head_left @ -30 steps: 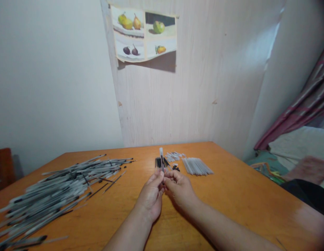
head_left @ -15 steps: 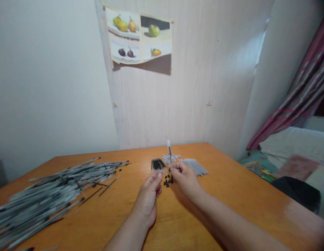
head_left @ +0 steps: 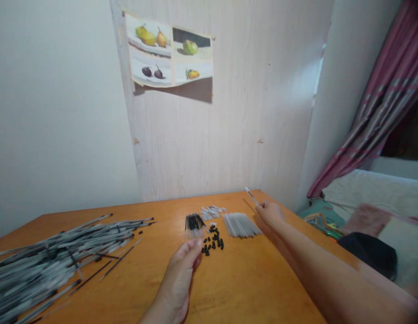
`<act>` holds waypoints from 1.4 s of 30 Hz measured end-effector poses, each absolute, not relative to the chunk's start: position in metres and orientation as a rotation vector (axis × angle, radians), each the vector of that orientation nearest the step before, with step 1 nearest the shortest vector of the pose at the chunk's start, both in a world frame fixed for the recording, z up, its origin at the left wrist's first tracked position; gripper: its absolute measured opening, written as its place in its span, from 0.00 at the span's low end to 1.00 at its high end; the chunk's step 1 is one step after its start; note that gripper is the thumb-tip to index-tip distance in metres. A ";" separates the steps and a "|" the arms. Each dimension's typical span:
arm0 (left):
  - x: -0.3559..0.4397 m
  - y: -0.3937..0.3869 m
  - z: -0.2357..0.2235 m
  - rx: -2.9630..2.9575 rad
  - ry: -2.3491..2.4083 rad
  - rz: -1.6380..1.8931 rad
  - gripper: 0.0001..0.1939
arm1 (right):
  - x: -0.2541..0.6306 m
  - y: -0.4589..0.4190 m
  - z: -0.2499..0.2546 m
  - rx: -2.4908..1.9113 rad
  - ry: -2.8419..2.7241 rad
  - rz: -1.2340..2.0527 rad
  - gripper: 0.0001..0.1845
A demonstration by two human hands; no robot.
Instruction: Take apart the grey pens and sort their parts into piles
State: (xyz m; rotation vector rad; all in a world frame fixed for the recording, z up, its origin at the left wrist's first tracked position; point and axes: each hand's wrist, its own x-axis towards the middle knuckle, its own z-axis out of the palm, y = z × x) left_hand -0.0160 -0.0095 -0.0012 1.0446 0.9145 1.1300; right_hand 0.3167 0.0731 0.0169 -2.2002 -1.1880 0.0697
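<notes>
My right hand (head_left: 270, 213) is closed on a slim clear pen (head_left: 251, 195) with a pale cap, held out tilted over the far right of the table. My left hand (head_left: 182, 265) is nearer me, thumb pressed to curled fingers; whatever it may hold is hidden. By its fingertips lie small black end plugs (head_left: 213, 244), scattered loosely. Just beyond them is a bunch of ink refills (head_left: 194, 222) with black upper parts. Clear pen caps (head_left: 211, 212) are heaped behind. Clear pen barrels (head_left: 241, 226) lie side by side between the plugs and my right hand.
A large heap of pens (head_left: 60, 256) spreads over the left of the wooden table (head_left: 235, 283), some loose refills at its edge. Fruit pictures (head_left: 170, 51) hang on the wall. Right of the table are a dark object (head_left: 368, 253) and a pink curtain (head_left: 370, 99).
My right hand has moved away from my left, out to the right, carrying the pen, which has tipped from nearly upright to leaning. My left hand stays near the plugs. The view has shifted right.
</notes>
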 end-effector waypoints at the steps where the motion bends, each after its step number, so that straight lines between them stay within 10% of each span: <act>1: -0.016 -0.010 0.000 1.052 0.924 1.118 0.21 | 0.325 0.075 0.012 -2.251 -1.171 0.074 0.13; 42: -0.016 -0.015 0.006 1.066 1.020 1.075 0.23 | 0.365 0.114 -0.024 -2.498 -1.241 0.046 0.20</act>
